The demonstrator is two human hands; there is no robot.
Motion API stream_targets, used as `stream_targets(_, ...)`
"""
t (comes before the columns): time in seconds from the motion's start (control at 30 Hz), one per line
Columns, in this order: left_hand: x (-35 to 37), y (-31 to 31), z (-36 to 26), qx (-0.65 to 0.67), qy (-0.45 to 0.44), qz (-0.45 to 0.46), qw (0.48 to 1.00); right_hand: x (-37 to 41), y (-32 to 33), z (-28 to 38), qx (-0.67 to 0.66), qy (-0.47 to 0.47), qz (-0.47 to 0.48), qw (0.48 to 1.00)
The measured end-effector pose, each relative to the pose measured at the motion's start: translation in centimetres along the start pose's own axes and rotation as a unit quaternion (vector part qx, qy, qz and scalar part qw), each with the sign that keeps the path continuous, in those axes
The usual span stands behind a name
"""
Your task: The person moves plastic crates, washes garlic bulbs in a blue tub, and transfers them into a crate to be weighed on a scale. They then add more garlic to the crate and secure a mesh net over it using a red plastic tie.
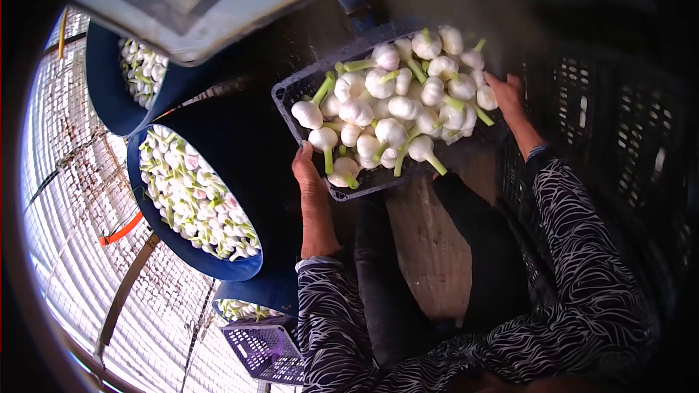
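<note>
A dark plastic crate (285, 91) heaped with white garlic bulbs (391, 132) with short green stems is held between my two hands, over my legs. My left hand (311, 182) grips the crate's near left side, thumb up at the rim. At the right end, my right hand (508, 94) holds the crate, its fingers partly hidden beside the bulbs. The crate looks slightly tilted, and some stems stick out past its edge.
On the left are blue tubs (218, 271) of garlic, one at the upper left (109, 102) and another lower down (287, 298). A purple crate (284, 365) sits at the bottom left. Stacked black crates (575, 102) line the right. A pale-edged surface (218, 18) crosses the top.
</note>
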State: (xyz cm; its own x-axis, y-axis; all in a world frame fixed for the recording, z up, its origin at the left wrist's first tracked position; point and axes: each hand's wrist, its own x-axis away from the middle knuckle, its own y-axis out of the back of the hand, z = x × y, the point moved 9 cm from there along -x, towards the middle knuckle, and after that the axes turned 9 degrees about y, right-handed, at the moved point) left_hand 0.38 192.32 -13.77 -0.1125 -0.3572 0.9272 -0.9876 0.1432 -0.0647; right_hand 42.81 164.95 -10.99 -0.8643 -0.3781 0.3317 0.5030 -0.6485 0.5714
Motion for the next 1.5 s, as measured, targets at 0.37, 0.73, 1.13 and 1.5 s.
stream_targets(0.37,17.2,4.3,-5.6,-0.055,-0.054,-0.068,0.995,9.7,7.8,11.3,0.019,-0.034,0.052,0.998)
stream_targets(0.73,39.0,10.3,-9.7,-0.124,-0.108,-0.213,0.963,17.6,14.4,29.8,0.02,0.078,0.061,0.995)
stream_targets(1.13,57.0,12.6,-3.5,-0.106,-0.136,-0.52,0.836,14.7,6.0,35.3,-0.099,0.125,0.34,0.927)
stream_targets(1.5,75.0,9.6,17.1,0.15,-0.078,-0.688,0.705,32.3,2.1,52.8,0.154,0.464,0.544,0.682)
